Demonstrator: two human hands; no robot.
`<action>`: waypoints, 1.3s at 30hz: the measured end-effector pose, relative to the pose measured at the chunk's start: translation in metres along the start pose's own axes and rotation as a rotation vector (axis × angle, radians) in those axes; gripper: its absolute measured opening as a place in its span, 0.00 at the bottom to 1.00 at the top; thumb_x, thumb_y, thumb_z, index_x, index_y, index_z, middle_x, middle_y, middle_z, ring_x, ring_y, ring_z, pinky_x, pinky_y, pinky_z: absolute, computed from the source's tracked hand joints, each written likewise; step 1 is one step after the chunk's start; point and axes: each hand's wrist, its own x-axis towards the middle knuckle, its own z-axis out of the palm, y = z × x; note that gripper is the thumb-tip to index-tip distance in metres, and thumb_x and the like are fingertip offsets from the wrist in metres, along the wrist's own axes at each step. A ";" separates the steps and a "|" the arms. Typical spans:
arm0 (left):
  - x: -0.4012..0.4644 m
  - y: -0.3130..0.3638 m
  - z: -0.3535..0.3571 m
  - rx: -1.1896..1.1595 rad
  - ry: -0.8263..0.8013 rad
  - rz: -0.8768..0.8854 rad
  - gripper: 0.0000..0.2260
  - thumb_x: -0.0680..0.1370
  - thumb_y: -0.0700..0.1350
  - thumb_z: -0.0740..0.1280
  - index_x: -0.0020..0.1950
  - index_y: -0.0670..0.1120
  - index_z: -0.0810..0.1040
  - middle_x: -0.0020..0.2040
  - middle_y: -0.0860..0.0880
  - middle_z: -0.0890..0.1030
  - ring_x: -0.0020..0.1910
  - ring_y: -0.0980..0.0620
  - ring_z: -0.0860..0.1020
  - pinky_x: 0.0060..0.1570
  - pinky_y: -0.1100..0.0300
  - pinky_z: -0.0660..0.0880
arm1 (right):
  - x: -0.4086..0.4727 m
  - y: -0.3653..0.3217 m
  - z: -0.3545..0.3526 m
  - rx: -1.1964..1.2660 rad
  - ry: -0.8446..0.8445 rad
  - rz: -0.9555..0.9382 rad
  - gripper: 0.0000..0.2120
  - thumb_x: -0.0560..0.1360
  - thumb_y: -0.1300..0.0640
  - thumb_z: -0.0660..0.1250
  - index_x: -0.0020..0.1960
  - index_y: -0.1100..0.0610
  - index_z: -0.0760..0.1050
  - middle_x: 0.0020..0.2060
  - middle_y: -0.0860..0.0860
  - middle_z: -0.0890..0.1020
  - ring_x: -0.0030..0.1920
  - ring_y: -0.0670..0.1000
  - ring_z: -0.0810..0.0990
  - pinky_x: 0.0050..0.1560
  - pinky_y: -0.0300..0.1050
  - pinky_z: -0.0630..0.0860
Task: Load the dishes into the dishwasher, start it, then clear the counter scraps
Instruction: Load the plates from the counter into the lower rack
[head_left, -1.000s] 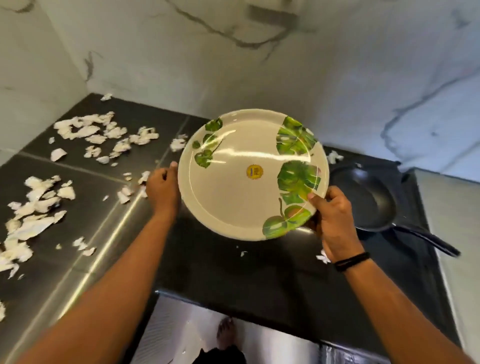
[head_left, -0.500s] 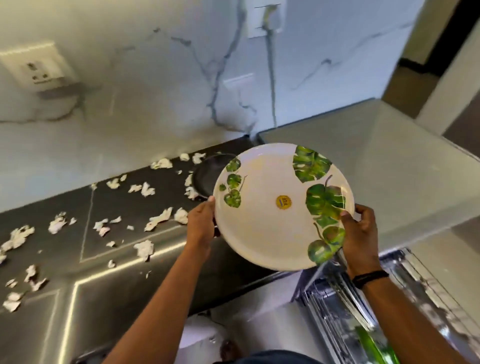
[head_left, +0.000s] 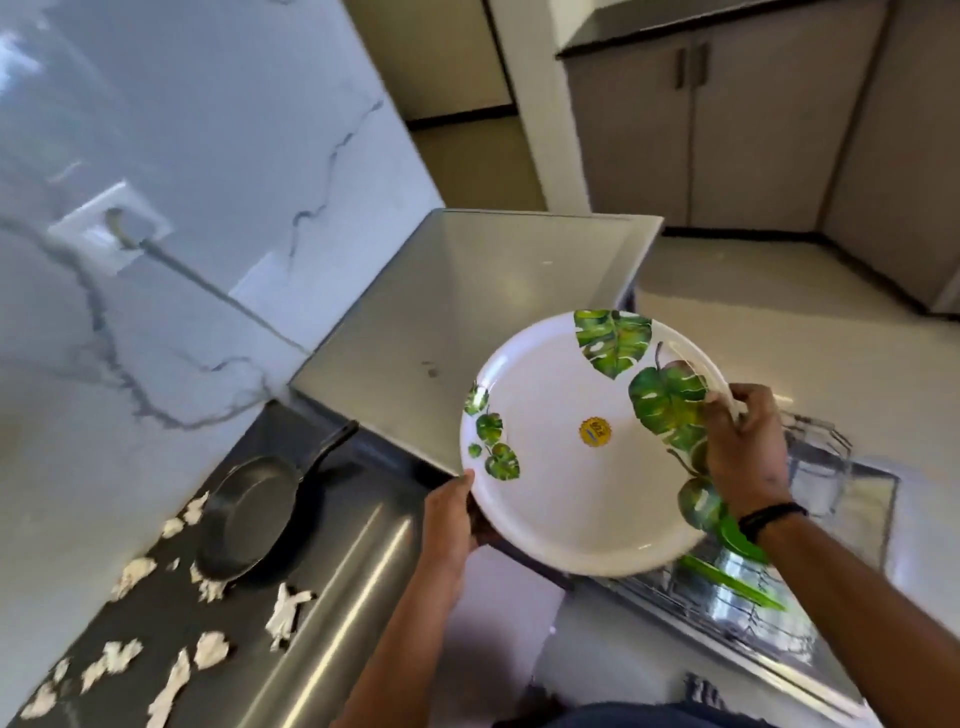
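Note:
A large white plate (head_left: 571, 457) with green leaf prints and a yellow sticker is held in the air, tilted toward me. My left hand (head_left: 449, 514) grips its lower left rim. My right hand (head_left: 743, 447) grips its right rim, thumb on the face. Below and right of the plate lies the pulled-out dishwasher rack (head_left: 743, 613), a wire basket with green utensils (head_left: 737, 577) in it. White paper scraps (head_left: 208, 649) lie scattered on the dark counter (head_left: 171, 613) at lower left.
A black frying pan (head_left: 254, 519) sits on the counter near the marble wall. A grey raised worktop (head_left: 467, 322) stands behind the plate. Grey cabinets (head_left: 753, 114) line the far side of the pale floor.
Both hands have carried the plate rightward, away from the counter and over the open dishwasher rack. My view has swung right, so the pan and scraps now sit at lower left.

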 end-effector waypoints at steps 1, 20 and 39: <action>0.003 -0.001 0.014 0.029 -0.041 0.003 0.15 0.84 0.48 0.60 0.59 0.41 0.82 0.49 0.41 0.87 0.50 0.39 0.85 0.47 0.43 0.83 | 0.002 0.005 -0.013 0.006 0.028 0.014 0.07 0.82 0.52 0.63 0.54 0.55 0.70 0.43 0.54 0.79 0.42 0.62 0.79 0.40 0.57 0.78; 0.097 -0.043 0.235 0.024 -0.393 -0.411 0.17 0.84 0.47 0.57 0.57 0.40 0.82 0.51 0.38 0.86 0.55 0.37 0.82 0.65 0.38 0.74 | 0.020 0.121 -0.114 -0.316 0.495 0.369 0.11 0.84 0.53 0.59 0.63 0.56 0.68 0.46 0.58 0.78 0.46 0.62 0.79 0.44 0.53 0.76; 0.302 -0.212 0.384 -0.179 -0.063 -0.461 0.17 0.81 0.51 0.52 0.56 0.50 0.80 0.58 0.46 0.83 0.61 0.44 0.78 0.70 0.49 0.69 | 0.183 0.357 -0.047 0.741 0.704 0.763 0.15 0.72 0.45 0.61 0.38 0.55 0.77 0.35 0.52 0.79 0.37 0.52 0.78 0.37 0.42 0.74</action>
